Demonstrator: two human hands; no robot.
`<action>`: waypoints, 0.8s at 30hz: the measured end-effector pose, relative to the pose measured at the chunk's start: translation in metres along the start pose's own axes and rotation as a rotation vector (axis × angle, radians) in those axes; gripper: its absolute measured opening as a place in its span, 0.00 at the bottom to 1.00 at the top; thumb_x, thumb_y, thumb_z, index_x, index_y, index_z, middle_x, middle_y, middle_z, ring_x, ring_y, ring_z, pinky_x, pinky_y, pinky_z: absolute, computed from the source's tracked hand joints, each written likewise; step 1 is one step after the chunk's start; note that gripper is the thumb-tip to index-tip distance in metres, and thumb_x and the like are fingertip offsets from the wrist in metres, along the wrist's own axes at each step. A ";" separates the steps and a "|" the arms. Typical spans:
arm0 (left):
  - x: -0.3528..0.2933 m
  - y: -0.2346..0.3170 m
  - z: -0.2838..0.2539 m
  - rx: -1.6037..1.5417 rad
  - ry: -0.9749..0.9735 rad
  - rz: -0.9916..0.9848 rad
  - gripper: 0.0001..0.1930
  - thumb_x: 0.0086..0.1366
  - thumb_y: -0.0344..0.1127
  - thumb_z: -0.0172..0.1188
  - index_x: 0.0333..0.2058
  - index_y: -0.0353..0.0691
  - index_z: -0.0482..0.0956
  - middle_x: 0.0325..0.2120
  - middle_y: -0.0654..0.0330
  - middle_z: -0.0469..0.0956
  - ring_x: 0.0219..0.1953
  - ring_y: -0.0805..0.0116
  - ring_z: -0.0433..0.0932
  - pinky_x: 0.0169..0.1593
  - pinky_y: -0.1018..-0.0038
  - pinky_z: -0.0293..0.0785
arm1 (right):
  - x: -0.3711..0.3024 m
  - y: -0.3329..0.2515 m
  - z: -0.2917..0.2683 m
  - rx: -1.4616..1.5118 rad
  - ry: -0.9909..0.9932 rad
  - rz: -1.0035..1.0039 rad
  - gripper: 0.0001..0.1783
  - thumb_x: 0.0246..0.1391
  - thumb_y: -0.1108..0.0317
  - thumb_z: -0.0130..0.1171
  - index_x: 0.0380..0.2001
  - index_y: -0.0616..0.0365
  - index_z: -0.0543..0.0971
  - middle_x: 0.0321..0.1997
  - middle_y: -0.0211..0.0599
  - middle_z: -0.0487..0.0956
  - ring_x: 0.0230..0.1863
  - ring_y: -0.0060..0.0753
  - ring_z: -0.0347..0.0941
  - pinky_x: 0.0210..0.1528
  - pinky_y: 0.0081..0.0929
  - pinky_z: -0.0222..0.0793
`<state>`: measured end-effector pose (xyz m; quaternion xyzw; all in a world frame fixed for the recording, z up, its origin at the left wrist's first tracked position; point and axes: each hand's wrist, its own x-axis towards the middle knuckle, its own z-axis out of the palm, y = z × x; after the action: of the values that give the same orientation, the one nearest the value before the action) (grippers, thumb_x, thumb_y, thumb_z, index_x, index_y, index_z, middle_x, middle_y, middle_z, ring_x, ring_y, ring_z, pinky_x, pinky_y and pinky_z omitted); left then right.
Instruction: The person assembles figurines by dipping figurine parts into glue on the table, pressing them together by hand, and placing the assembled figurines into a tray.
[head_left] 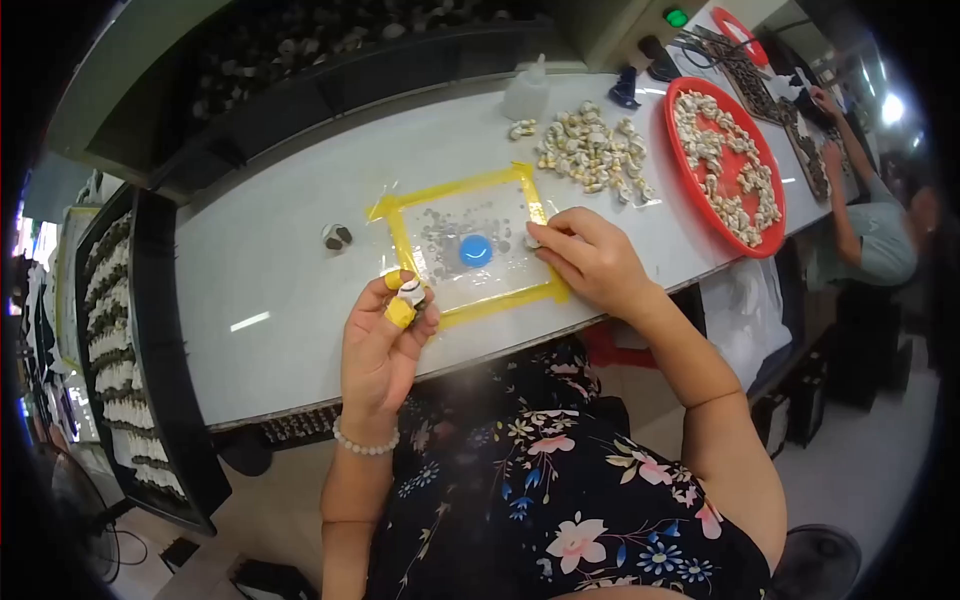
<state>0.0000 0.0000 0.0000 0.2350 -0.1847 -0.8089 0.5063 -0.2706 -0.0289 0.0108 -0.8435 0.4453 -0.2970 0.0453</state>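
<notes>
My left hand [375, 345] is raised at the near edge of the table, yellow tape wrapped on its thumb and a finger. Pinched in its fingertips is a small white-and-dark molded piece [411, 291]. At the right border of a clear sheet framed in yellow tape [460, 190], my right hand [600, 262] has thumb and fingers closed on a small whitish piece [532, 241], too covered to name. A round blue cap-like disc [475, 251] lies on the sheet among grey spots. Left of the sheet sits another white-and-dark piece [337, 237].
Small white-and-yellow pieces form a pile [590, 150] at the back, beside a translucent squeeze bottle [527, 92]. A round red tray [776, 235] holds more of them. A black rack [140, 400] of pieces stands left. A co-worker [875, 240] sits far right.
</notes>
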 end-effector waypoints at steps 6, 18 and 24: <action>0.001 -0.008 0.000 0.108 0.000 0.092 0.17 0.59 0.24 0.59 0.47 0.34 0.71 0.36 0.58 0.74 0.37 0.69 0.75 0.43 0.76 0.72 | 0.003 -0.006 -0.008 0.059 -0.061 0.009 0.16 0.40 0.76 0.64 0.37 0.57 0.80 0.32 0.37 0.75 0.33 0.35 0.72 0.31 0.27 0.70; -0.002 -0.013 -0.004 0.134 -0.045 0.116 0.18 0.54 0.20 0.61 0.45 0.34 0.71 0.41 0.59 0.73 0.37 0.72 0.74 0.41 0.78 0.73 | 0.005 -0.013 -0.009 0.116 -0.092 0.068 0.16 0.39 0.74 0.66 0.36 0.59 0.79 0.33 0.36 0.75 0.36 0.36 0.71 0.36 0.29 0.69; 0.000 -0.016 0.003 0.215 0.018 0.186 0.19 0.53 0.16 0.60 0.45 0.32 0.74 0.42 0.60 0.71 0.43 0.72 0.72 0.44 0.78 0.73 | 0.018 -0.018 -0.010 0.212 -0.102 0.119 0.15 0.39 0.74 0.66 0.35 0.58 0.80 0.33 0.36 0.75 0.36 0.35 0.72 0.36 0.27 0.69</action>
<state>-0.0130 0.0073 -0.0064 0.2770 -0.2868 -0.7318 0.5528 -0.2551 -0.0302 0.0340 -0.8200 0.4580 -0.2957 0.1743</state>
